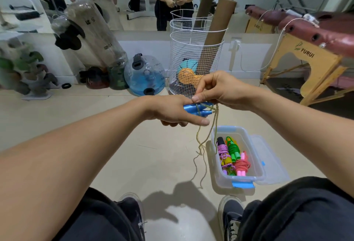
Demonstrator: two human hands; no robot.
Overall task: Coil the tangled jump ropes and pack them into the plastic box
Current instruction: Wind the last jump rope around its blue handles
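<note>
My left hand [172, 111] grips two blue jump-rope handles [197, 108] side by side. An olive-green rope [200, 145] is wrapped around the handles and hangs down in loose strands to the floor. My right hand [216, 89] pinches that rope just above the handles. Below and to the right, a clear plastic box [254, 164] with blue latches stands on the floor. It holds a coiled purple rope [223, 152], a green one [233, 149] and a pink one [242, 166].
The box's lid [272, 164] lies beside it on the right. A white wire basket [191, 64] with cardboard tubes stands ahead, a blue water bag [143, 75] to its left, a wooden massage table [306, 64] to the right. My shoes [229, 219] are below.
</note>
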